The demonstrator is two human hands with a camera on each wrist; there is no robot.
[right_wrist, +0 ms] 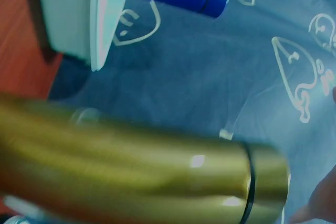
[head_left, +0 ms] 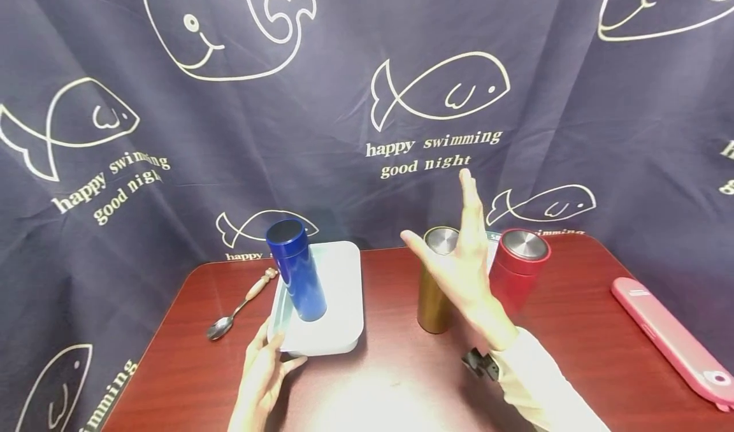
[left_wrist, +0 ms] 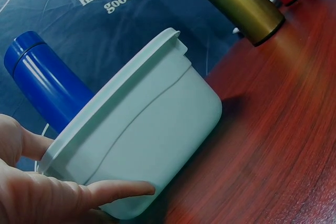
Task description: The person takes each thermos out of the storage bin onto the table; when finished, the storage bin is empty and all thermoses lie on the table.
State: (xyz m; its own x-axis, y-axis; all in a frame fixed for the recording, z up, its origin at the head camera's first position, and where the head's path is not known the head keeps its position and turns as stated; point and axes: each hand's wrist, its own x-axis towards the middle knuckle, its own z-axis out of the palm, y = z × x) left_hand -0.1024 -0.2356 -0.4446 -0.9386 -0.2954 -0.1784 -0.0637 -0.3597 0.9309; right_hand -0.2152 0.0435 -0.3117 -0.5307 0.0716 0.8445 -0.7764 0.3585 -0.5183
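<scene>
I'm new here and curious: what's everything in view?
Wooden table: one, reddish, foreground
Printed fabric backdrop: one, navy, behind table
Pale plastic box: one, white and mint, table's left
Blue cylindrical flask: one, blue, standing on box
Wooden-handled metal spoon: one, silver and tan, left of box
Gold cylindrical flask: one, gold, right of box
Red cylindrical flask: one, red, right of gold flask
Partly hidden thing: one, white and teal, behind red flask
Long pink case: one, pink, table's right
Black device: one, black, by right wrist
Sleeve: one, white, right arm
Left hand: one, bare, touching box's near left corner
Right hand: one, bare, raised
</scene>
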